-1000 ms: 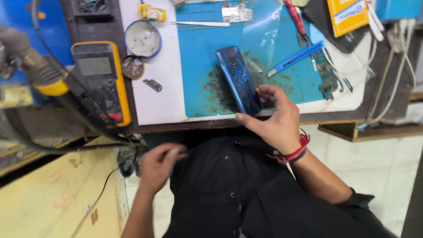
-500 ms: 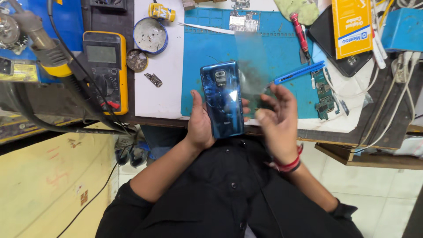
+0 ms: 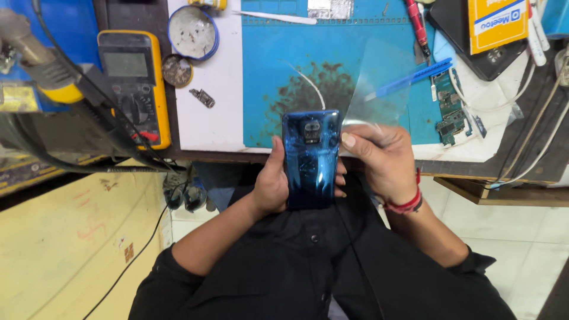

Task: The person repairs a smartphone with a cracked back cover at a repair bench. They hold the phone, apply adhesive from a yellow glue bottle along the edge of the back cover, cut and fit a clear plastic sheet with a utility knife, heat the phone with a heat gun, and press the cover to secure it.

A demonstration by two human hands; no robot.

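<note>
The left hand (image 3: 269, 184) is wrapped around the lower half of a blue phone (image 3: 311, 157), its fingers curled shut behind it so that fingertips show at the phone's right edge and the thumb lies along the left edge. The phone is held back side up, camera end away from the person, just over the near edge of the desk (image 3: 210, 121) and above the lap. The right hand (image 3: 382, 163) is just beside the phone, its fingers pinched shut on a clear plastic film (image 3: 379, 89) that rises over the blue mat (image 3: 284, 65). A yellow multimeter (image 3: 133, 83) lies well to the left, and a small circuit board (image 3: 450, 115) lies to the right of the mat.
</note>
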